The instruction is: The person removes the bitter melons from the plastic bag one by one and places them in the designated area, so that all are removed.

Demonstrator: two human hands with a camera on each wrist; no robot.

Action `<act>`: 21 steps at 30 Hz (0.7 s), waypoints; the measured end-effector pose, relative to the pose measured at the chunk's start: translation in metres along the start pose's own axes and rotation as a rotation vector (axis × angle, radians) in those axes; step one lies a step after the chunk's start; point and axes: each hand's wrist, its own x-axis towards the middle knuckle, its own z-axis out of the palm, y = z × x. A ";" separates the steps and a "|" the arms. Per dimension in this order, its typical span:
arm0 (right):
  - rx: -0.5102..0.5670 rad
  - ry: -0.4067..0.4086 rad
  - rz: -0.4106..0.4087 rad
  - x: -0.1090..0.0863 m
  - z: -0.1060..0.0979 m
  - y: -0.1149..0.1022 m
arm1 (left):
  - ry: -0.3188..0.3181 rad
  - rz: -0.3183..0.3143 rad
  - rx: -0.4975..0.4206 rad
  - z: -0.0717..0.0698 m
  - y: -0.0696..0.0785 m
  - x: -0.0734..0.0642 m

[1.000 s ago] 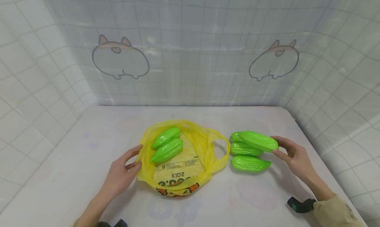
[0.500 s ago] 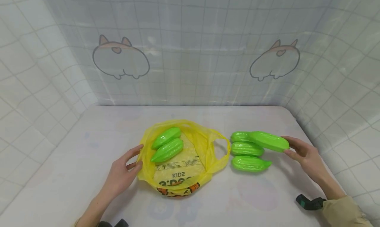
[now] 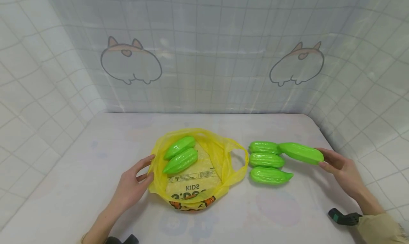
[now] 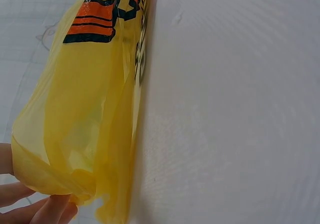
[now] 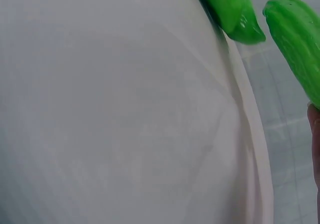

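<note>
My right hand [image 3: 342, 171] grips one end of a glossy green bitter melon [image 3: 301, 153] and holds it up off the table. In the right wrist view the held bitter melon [image 5: 297, 43] slants at the right edge, with a fingertip at its lower end. Several more lie on the table: an upper bitter melon [image 3: 263, 147], a middle one and a lower one in a column. At the left, my left hand [image 3: 132, 185] holds the rim of an open yellow plastic bag [image 3: 225, 166]. Two bitter melons [image 3: 180, 160] lie inside it.
The bag's loop handle [image 3: 244, 162] reaches right, close to the column of melons. Behind the white table [image 3: 223, 121] rises a tiled-pattern curtain [image 3: 214, 66] with two drawn animals. Similar sheeting flanks both sides.
My right hand has moved right, drawing its bitter melon off the column so that the upper and middle ones show more. The left hand and bag stay in place.
</note>
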 end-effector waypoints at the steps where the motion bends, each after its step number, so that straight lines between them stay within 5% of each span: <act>1: -0.002 0.002 0.004 0.000 -0.001 0.002 | 0.000 0.002 -0.002 0.000 0.000 0.000; 13: 0.000 -0.006 0.082 0.000 -0.019 0.022 | -0.003 -0.004 0.005 -0.001 0.001 -0.001; 21: -0.124 -0.044 0.156 -0.002 -0.026 0.034 | -0.008 -0.005 0.001 -0.001 0.001 -0.001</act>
